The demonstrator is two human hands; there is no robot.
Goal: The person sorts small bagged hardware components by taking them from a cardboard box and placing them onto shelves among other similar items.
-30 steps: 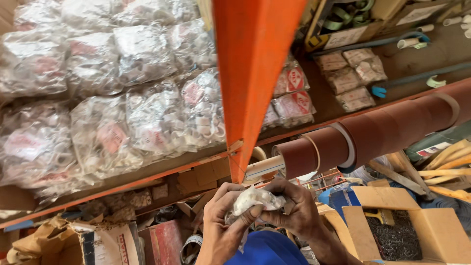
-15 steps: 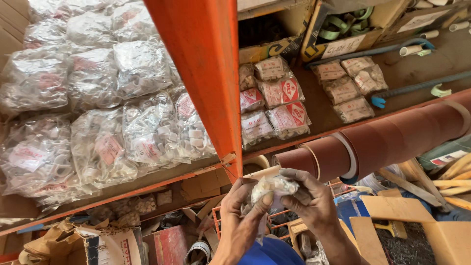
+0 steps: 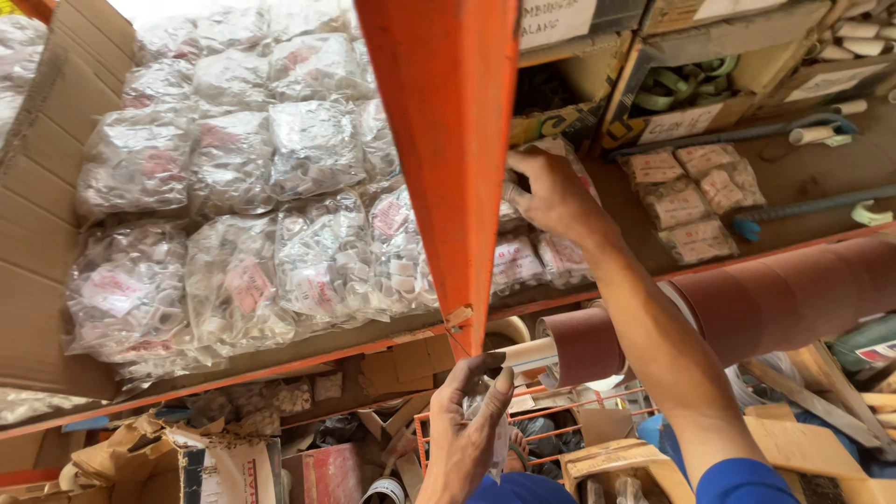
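Observation:
My right hand [image 3: 553, 194] reaches up to the shelf just right of the orange upright post [image 3: 448, 140]. Its fingers curl over a clear packet [image 3: 558, 149] on top of a stack of small packets with red labels [image 3: 537, 261]. My left hand [image 3: 462, 434] stays low, below the post's foot, closed around a small crumpled clear bag [image 3: 497, 431] of white parts. To the left of the post, large clear bags of white fittings [image 3: 317, 252] fill the shelf.
Brown rolls of abrasive paper [image 3: 747, 299] lie below the shelf rail on the right. More labelled packets [image 3: 691, 196] and pipe pieces [image 3: 812, 131] sit on the right shelf. A cardboard box wall [image 3: 37, 233] stands at the left. An orange wire basket [image 3: 560, 420] and cartons [image 3: 205, 467] are below.
Both hands were together low down on the small clear bag. My right hand has left it and risen to the packets on the shelf. The left hand keeps the bag.

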